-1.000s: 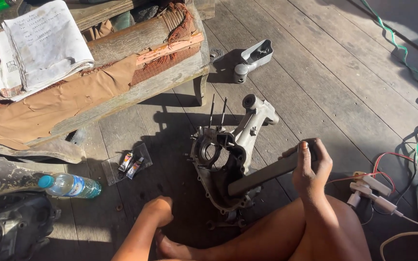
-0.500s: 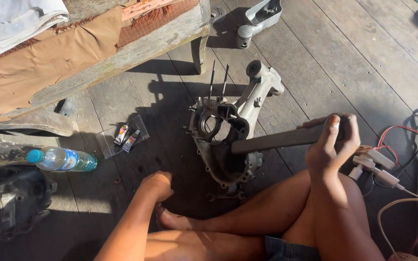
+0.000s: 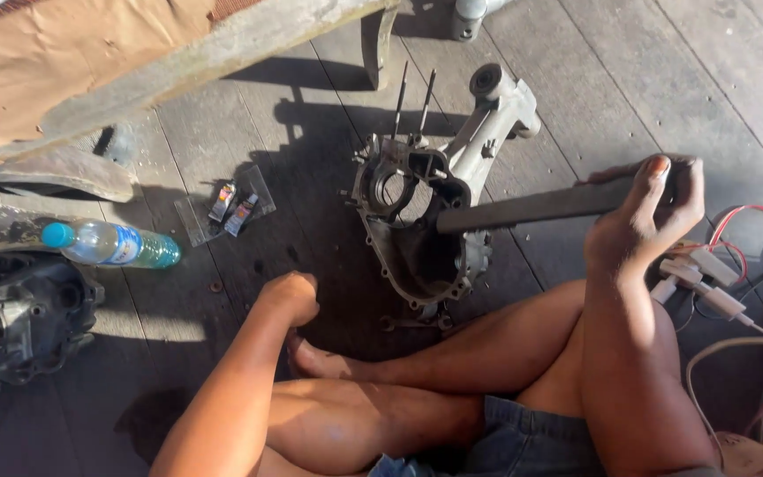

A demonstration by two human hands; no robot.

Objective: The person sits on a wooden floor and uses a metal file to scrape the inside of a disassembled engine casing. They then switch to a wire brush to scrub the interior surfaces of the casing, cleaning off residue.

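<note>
A grey metal engine casing (image 3: 417, 221) lies on the dark wooden floor in front of my crossed legs, with two thin studs sticking up at its far end. My right hand (image 3: 642, 221) grips the outer end of a long flat metal bar (image 3: 532, 208), whose other end rests inside the casing's opening. My left hand (image 3: 291, 296) is closed in a fist and presses on the floor to the left of the casing, holding nothing that I can see.
A plastic water bottle (image 3: 112, 245) lies at the left beside a dark engine part (image 3: 19, 318). Small packets (image 3: 233, 208) sit on the floor. A worn bench (image 3: 134, 62) spans the top left. White connectors and coloured wires (image 3: 708, 283) lie at the right.
The view has tilted down and closer. My right hand with the bar has lifted slightly. My left fist stays on the floor.
</note>
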